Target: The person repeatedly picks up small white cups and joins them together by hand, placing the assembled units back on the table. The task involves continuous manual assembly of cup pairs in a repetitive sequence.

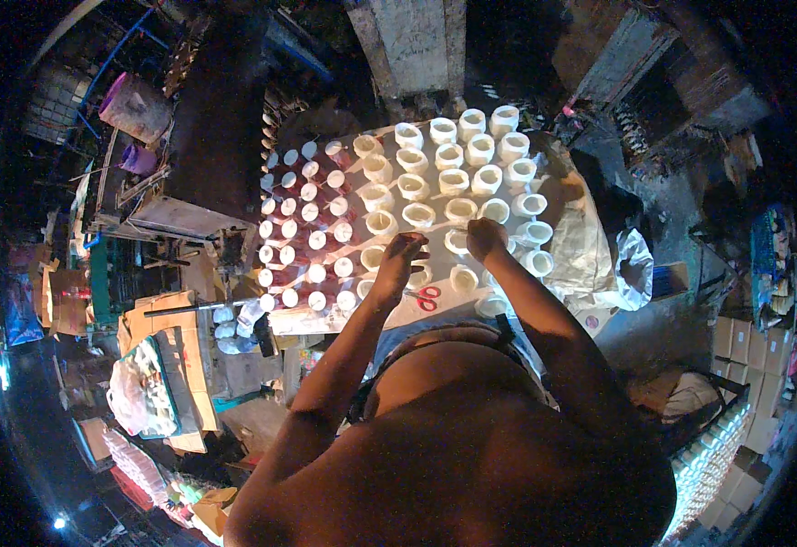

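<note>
Both my hands hover over a table crowded with rows of white cups. My left hand (pixel 404 259) has its fingers bent and apart, with nothing visible in them, beside a white cup (pixel 417 215). My right hand (pixel 487 240) is closed beside another white cup (pixel 457 242); whatever its fingers pinch is too small or hidden to make out. These cups look thick-walled, with cream-coloured insides. Red-handled scissors (pixel 428 298) lie between my forearms near the table's front edge. Some cups are partly covered by my hands and arms.
Left on the table stand rows of dark red cylinders (pixel 314 240) with round white tops. Brown paper (pixel 581 237) covers the right side, with a white plastic bag (pixel 633 267) at its edge. A purple-rimmed bucket (pixel 134 108) stands far left; cardboard boxes (pixel 752 346) are stacked right.
</note>
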A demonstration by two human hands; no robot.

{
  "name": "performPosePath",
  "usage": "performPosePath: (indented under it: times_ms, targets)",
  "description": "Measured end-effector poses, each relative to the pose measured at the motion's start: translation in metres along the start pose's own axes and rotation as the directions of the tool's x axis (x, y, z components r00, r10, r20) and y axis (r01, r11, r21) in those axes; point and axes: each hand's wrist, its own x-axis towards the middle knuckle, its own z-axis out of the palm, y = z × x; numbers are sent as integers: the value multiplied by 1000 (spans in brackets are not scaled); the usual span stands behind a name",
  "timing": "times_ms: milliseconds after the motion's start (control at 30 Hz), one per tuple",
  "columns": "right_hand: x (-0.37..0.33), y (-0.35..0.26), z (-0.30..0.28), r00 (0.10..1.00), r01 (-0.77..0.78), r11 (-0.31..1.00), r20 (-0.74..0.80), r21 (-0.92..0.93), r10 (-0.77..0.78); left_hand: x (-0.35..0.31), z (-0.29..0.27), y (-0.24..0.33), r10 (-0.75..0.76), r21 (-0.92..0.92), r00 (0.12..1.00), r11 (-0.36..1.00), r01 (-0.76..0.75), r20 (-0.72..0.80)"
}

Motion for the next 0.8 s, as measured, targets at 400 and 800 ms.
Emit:
performPosePath:
  times_ms: [400, 800]
  targets:
    - [-107, -52, -166, 935, 327, 848, -276, 417, -225, 6, 26, 26, -329, -463, 834, 713, 527, 443]
    - [-109, -27, -155, 971, 232, 534, -228, 813, -75, -2, 61, 97, 691, 225, 684, 646, -729, 232]
